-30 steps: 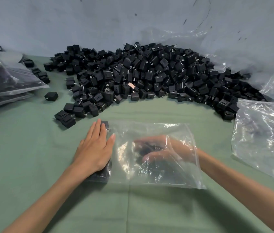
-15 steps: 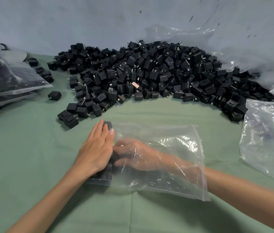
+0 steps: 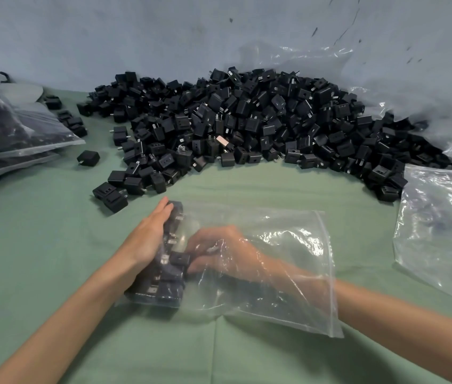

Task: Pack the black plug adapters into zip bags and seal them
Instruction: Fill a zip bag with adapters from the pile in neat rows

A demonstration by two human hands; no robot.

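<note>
right hand [image 3: 227, 253] fingers [image 3: 201, 246] curl round one adapter [image 3: 179, 258] deep inside the zip bag [image 3: 283, 295], setting it against the row [image 3: 164, 289] stacked at the closed end. left hand [image 3: 147, 239] is outside the bag, fingers straight, pressed flat on that end as a backstop. right forearm goes in through the open mouth [image 3: 327, 267], low over the bench [image 3: 53, 259]. risk: row looks loose and could topple, or a prong could snag the film, if the left hand eases off. bag not yet sealed. loose pile [image 3: 247, 126] lies behind.
</note>
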